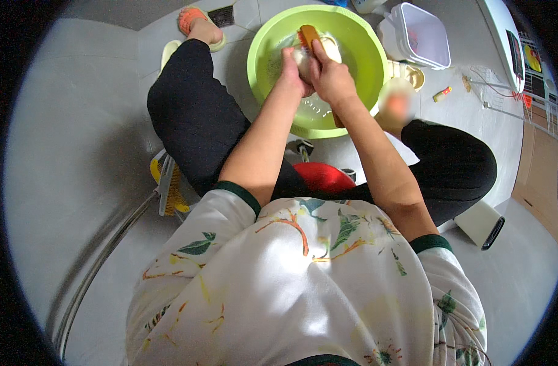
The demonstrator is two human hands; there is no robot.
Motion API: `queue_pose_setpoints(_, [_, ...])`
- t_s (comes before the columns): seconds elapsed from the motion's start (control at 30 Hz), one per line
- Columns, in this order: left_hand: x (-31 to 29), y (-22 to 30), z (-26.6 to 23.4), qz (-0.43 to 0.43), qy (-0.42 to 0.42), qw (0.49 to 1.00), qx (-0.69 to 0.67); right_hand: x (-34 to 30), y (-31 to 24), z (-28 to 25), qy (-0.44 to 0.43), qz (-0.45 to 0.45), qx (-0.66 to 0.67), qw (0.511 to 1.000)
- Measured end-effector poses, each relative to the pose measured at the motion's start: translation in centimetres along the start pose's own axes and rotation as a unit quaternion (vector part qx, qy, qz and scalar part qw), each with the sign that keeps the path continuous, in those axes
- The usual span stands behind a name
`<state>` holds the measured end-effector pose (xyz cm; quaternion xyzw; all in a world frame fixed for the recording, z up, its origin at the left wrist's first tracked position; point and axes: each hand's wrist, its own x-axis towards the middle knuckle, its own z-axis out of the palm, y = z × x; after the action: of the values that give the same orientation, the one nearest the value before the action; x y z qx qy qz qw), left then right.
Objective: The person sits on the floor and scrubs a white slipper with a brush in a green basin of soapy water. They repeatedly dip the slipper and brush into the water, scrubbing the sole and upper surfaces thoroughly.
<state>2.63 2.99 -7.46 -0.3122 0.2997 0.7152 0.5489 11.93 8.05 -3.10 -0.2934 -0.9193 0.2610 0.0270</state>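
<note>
My right hand (332,76) is closed round the long wooden handle of a brown scrubbing brush (310,35). The brush head points away from me, and the handle's lower end shows below my wrist. Beside it my left hand (294,76) grips a white item that looks like a shoe (331,49); the hands and brush cover much of it. Both hands are close together over a lime-green basin (257,67), with the brush against or just over the white shoe. Sudsy water lies in the basin.
Right of the basin stand a white bucket (434,46) and a beige scoop-like container (415,78). A small yellow-red tube (442,94) lies on the tiles. Under me is a red seat (324,177); a yellow-bristled brush (172,186) leans at my left. A wire rack (510,104) stands far right.
</note>
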Motion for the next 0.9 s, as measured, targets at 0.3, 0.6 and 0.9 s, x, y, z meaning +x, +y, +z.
queue_pose_setpoints(0.3, [1.3, -0.8, -1.9, 0.047, 0.018, 0.998, 0.038, -3.0, -0.5, -0.2, -0.044, 0.013, 0.069, 0.997])
queue_pose_setpoints(0.6, [0.1, 0.5, -2.3, 0.059, -0.006, 0.997, 0.054, -6.0, 1.3, 0.5, -0.032, -0.047, 0.113, 0.992])
queue_pose_setpoints(0.9, [0.2, 1.2, -2.0, 0.027, 0.001, 0.999, -0.026, -2.3, 1.0, 1.6, -0.031, -0.005, 0.086, 0.996])
